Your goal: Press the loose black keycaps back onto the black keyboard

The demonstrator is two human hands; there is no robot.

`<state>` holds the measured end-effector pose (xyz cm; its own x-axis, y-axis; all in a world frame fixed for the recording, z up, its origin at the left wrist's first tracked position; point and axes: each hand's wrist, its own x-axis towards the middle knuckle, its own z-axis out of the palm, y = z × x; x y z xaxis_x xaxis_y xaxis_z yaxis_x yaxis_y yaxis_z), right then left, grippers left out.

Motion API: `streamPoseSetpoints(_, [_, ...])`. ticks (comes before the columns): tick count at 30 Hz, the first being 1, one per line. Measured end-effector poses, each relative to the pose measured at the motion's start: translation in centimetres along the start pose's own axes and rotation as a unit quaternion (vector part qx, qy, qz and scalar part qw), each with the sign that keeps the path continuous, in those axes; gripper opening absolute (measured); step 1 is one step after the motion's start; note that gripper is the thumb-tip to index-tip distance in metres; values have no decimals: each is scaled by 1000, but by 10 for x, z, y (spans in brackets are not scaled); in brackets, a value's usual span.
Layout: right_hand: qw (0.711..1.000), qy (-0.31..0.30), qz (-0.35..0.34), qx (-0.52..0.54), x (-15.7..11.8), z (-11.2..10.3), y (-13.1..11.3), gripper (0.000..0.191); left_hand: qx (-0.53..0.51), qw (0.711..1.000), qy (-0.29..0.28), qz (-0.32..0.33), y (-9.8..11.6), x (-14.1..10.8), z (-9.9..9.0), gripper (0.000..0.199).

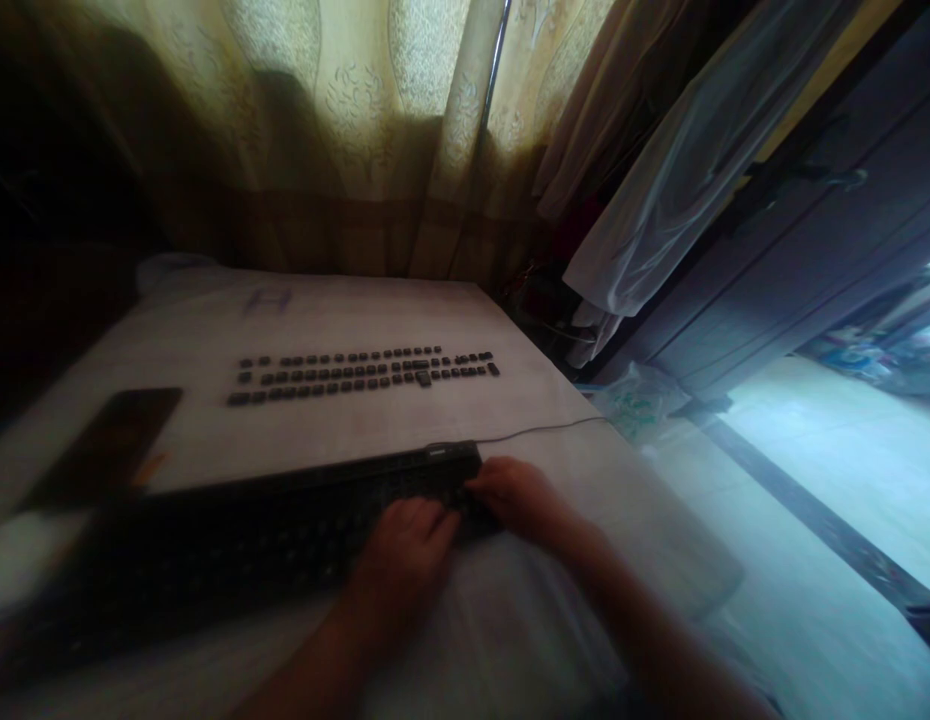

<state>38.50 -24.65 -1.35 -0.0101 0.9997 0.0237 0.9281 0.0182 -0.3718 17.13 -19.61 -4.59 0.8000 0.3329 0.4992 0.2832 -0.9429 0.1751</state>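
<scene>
The left hand (411, 545) and right hand (523, 495), near the right end of the keyboard (247, 545), are both bare. On the keyboard's near side, the left forearm (315, 655) and right forearm (630, 600) are bare too, rounded and tapering toward the hands. Blur softens their outlines; the fingers (427, 515) show little fine detail.

I have my left hand (411, 540) curled palm-down, left forearm (326, 650) pointing toward half past one; my right hand (519, 492), also bent, sits at its two o'clock, right forearm (634, 605) aimed at ten.
</scene>
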Motion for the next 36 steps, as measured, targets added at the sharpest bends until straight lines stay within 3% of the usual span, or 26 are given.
streamPoseSetpoints(8, [985,57,37,158,-7,13,15,24,-1,1000,-1,4,0,0,0,24])
streamPoseSetpoints(17, [923,120,95,354,-11,32,29,28,3,1000,-5,4,0,1,-2,26])
streamPoseSetpoints(29, [884,190,162,395,-7,32,28,31,18,1000,-2,7,0,-5,3,22])
streamPoseSetpoints(36, [871,227,211,381,-2,44,29,41,55,998,-13,-20,-31,-35,-26,40])
